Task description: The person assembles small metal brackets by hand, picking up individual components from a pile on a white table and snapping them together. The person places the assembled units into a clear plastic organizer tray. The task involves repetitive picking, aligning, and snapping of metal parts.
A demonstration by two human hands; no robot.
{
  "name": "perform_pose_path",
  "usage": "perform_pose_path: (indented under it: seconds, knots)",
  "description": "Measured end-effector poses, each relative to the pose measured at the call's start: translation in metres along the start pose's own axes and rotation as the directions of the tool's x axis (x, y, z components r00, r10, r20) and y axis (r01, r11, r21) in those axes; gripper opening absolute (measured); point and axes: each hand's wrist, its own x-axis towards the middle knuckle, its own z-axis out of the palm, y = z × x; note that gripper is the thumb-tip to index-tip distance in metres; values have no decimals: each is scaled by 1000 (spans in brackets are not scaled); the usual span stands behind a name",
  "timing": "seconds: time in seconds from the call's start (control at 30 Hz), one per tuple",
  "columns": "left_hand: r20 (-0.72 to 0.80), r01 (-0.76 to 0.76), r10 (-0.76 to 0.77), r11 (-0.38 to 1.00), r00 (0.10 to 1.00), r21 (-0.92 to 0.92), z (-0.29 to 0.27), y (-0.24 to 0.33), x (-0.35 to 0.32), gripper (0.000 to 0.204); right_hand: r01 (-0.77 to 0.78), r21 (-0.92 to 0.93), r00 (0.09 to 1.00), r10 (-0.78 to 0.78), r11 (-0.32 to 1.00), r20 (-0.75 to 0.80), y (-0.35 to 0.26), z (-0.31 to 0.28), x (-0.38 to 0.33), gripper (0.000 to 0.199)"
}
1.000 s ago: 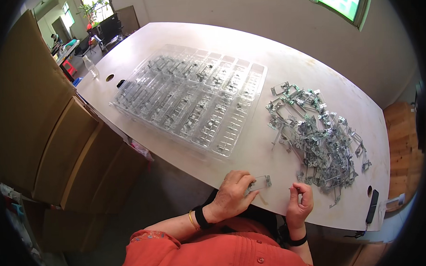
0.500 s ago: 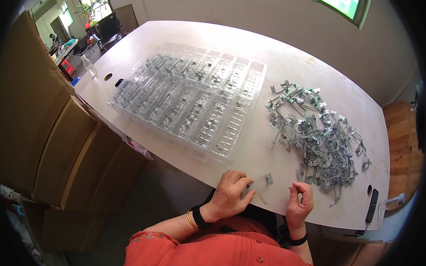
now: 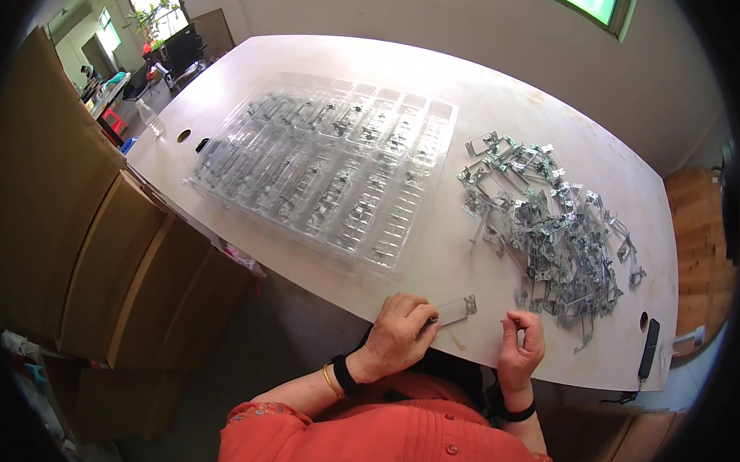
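The left hand (image 3: 398,334) rests at the near edge of the table (image 3: 495,88), fingers curled and pinching one end of a part (image 3: 454,311). The part is a short, flat, pale grey strip, thin and partly see-through, with a small darker metal bracket at its far right end. It lies low over the tabletop, pointing toward the right hand; whether it touches the surface cannot be told.

The right hand (image 3: 521,348) sits just beside it at the same edge, fingers bent inward with thumb and forefinger closed together. Something tiny may be between the tips, but it is too small to tell.

Beyond the right hand lies a pile (image 3: 549,233) of similar grey metal parts, tangled and overlapping, spread across the right side of the table. Left of the pile is a clear plastic tray (image 3: 335,167) with long rows of compartments, many holding like parts. A black slim device (image 3: 649,348) lies near the table's right corner. Cardboard boxes (image 3: 77,241) stand to the left of the table.
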Motion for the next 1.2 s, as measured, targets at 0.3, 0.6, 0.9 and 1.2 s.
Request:
perform_pose_path:
  seconds: [0.3, 0.6, 0.9, 1.2]
  knots:
    - [12, 32, -33, 998, 999, 50, -9, 2, 9, 18, -68, 10, 996, 67, 998, 54, 2, -12, -1, 13]
    - [145, 68, -77, 996, 986, 66, -18, 7, 23, 8, -110, 7, 993, 110, 994, 41, 13, -37, -8, 14]
    - [173, 144, -136, 989, 975, -33, -56, 41, 43, 6, -322, 166, 947, 317, 932, 55, 31, -44, -22, 9]
    - [-38, 375, -374, 926, 927, 41, -134, 72, 111, 7, -323, 278, 946, 318, 905, 66, 38, -43, -21, 9]
